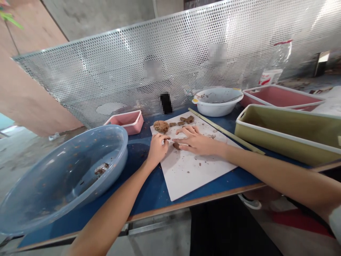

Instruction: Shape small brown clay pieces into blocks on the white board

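The left hand (158,145) is in the middle of the frame, over the left side of the white board (183,179). Its fingers are bent, and I can't tell if they pinch anything. The right hand (197,141) is just to the right of it, palm down, with its fingers spread a bit. A small brown piece (176,145) is on the board in the middle of the frame, by the tips of the right hand's fingers; I can't tell if they touch it. A bumpy brown lump (161,126) sits just above the left hand in the frame. Little brown bits (187,120) lie to the right of the lump. A long stick (226,132) lies along the board's right side. A big blue tub (123,137) fills the lower left, and a green box (279,138) is at the right edge.
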`<action>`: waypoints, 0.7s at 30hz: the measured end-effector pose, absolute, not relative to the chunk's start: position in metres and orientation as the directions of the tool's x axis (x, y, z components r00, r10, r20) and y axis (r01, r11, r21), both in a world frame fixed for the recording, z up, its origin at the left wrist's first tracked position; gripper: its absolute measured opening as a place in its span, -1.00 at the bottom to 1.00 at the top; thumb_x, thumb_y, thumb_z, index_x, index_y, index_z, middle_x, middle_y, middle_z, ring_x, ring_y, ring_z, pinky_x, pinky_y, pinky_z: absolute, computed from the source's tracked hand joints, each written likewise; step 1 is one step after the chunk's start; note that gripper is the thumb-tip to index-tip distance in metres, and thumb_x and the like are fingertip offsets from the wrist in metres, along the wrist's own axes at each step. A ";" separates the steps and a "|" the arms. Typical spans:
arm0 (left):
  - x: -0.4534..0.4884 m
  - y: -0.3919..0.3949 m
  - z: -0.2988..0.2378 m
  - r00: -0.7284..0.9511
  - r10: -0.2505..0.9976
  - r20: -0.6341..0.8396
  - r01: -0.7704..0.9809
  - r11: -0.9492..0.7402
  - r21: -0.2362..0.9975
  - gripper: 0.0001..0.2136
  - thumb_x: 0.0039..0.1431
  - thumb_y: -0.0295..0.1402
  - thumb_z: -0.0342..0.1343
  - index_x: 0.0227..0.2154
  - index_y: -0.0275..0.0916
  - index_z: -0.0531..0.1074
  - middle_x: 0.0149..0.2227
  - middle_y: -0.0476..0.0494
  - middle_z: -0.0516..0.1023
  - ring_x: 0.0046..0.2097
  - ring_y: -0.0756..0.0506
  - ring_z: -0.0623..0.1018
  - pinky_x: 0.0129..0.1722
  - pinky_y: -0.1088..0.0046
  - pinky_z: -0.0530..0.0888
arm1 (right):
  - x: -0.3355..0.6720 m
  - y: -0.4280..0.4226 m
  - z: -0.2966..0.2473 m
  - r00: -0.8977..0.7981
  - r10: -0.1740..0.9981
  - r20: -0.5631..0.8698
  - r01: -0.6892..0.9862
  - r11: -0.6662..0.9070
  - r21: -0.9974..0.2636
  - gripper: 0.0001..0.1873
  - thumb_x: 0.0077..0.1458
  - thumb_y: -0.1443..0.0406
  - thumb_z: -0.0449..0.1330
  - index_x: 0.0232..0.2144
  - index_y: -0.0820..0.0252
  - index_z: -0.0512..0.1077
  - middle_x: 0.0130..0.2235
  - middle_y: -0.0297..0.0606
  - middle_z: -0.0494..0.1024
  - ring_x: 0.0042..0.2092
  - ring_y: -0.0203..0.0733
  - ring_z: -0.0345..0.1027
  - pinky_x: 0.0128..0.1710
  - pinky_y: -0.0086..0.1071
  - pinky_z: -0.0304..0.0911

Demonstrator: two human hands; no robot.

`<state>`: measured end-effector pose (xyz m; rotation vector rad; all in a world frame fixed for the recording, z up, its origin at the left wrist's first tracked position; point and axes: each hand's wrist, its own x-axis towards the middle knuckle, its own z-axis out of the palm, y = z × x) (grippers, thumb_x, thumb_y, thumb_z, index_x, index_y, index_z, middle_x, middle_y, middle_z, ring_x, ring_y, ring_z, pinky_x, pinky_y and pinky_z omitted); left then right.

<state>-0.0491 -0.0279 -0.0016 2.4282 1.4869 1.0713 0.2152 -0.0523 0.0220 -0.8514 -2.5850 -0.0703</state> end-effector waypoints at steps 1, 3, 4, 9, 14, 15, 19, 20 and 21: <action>-0.049 -0.028 -0.002 0.277 0.814 0.511 0.743 -0.519 0.424 -0.73 0.36 -0.52 0.10 -0.15 -0.20 0.72 -0.11 -0.22 0.70 0.01 -0.28 0.59 0.17 0.10 0.54 | 0.215 -0.053 0.022 -0.738 0.548 0.393 0.570 0.819 -0.072 -0.45 0.63 0.02 -0.05 0.43 -0.08 0.51 0.45 0.06 0.34 0.42 0.37 0.17 0.38 0.37 0.13; -0.049 -0.028 -0.002 0.275 0.816 0.508 0.742 -0.517 0.428 -0.73 0.36 -0.52 0.10 -0.15 -0.19 0.73 -0.10 -0.21 0.70 0.02 -0.28 0.59 0.18 0.10 0.54 | 0.214 -0.054 0.022 -0.753 0.541 0.374 0.557 0.827 -0.075 -0.46 0.64 0.00 -0.04 0.33 -0.06 0.60 0.46 0.02 0.33 0.44 0.35 0.13 0.41 0.36 0.10; -0.048 -0.028 -0.003 0.273 0.818 0.507 0.742 -0.514 0.430 -0.73 0.36 -0.52 0.10 -0.15 -0.19 0.73 -0.10 -0.21 0.70 0.02 -0.28 0.59 0.18 0.10 0.54 | 0.213 -0.054 0.021 -0.754 0.543 0.369 0.555 0.827 -0.083 -0.47 0.64 0.00 -0.04 0.28 -0.04 0.63 0.46 0.01 0.33 0.45 0.33 0.11 0.42 0.35 0.10; -0.047 -0.027 -0.002 0.266 0.825 0.498 0.746 -0.504 0.436 -0.72 0.36 -0.51 0.09 -0.16 -0.18 0.73 -0.10 -0.21 0.70 0.03 -0.28 0.60 0.20 0.09 0.54 | 0.212 -0.054 0.017 -0.752 0.531 0.391 0.565 0.825 -0.034 -0.48 0.64 0.01 -0.04 0.25 -0.02 0.63 0.39 0.03 0.40 0.43 0.32 0.13 0.39 0.30 0.14; -0.048 -0.028 -0.001 0.280 0.827 0.487 0.754 -0.503 0.422 -0.71 0.37 -0.50 0.08 -0.14 -0.19 0.73 -0.11 -0.21 0.70 0.02 -0.27 0.60 0.18 0.10 0.54 | 0.212 -0.055 0.015 -0.785 0.469 0.405 0.541 0.837 0.080 -0.46 0.64 0.02 -0.05 0.33 0.01 0.58 0.36 0.09 0.42 0.42 0.36 0.13 0.38 0.35 0.11; -0.049 -0.028 -0.001 0.281 0.826 0.489 0.755 -0.505 0.419 -0.71 0.37 -0.50 0.08 -0.14 -0.19 0.73 -0.11 -0.21 0.70 0.01 -0.27 0.60 0.17 0.10 0.54 | 0.213 -0.055 0.015 -0.779 0.472 0.414 0.548 0.832 0.083 -0.45 0.64 0.02 -0.05 0.38 0.00 0.54 0.36 0.10 0.42 0.42 0.37 0.13 0.37 0.36 0.11; -0.051 -0.026 -0.003 0.283 0.819 0.500 0.749 -0.514 0.418 -0.72 0.37 -0.49 0.08 -0.14 -0.21 0.73 -0.09 -0.22 0.71 0.02 -0.26 0.61 0.20 0.09 0.53 | 0.217 -0.058 0.020 -0.742 0.513 0.430 0.575 0.818 0.016 -0.47 0.64 0.03 -0.04 0.45 -0.11 0.48 0.39 0.04 0.39 0.39 0.33 0.18 0.33 0.31 0.17; -0.051 -0.026 -0.003 0.282 0.819 0.500 0.748 -0.514 0.420 -0.72 0.37 -0.49 0.08 -0.14 -0.21 0.73 -0.09 -0.21 0.71 0.03 -0.26 0.62 0.21 0.09 0.53 | 0.218 -0.058 0.021 -0.748 0.512 0.422 0.566 0.824 0.004 -0.48 0.64 0.03 -0.04 0.42 -0.13 0.51 0.40 0.01 0.38 0.38 0.32 0.19 0.34 0.31 0.17; -0.051 -0.026 -0.003 0.281 0.820 0.499 0.748 -0.513 0.421 -0.72 0.37 -0.49 0.08 -0.14 -0.20 0.73 -0.09 -0.21 0.71 0.03 -0.26 0.62 0.21 0.10 0.53 | 0.218 -0.058 0.022 -0.760 0.505 0.410 0.553 0.833 -0.003 -0.49 0.64 0.03 -0.03 0.38 -0.13 0.55 0.40 -0.01 0.38 0.38 0.30 0.19 0.35 0.31 0.16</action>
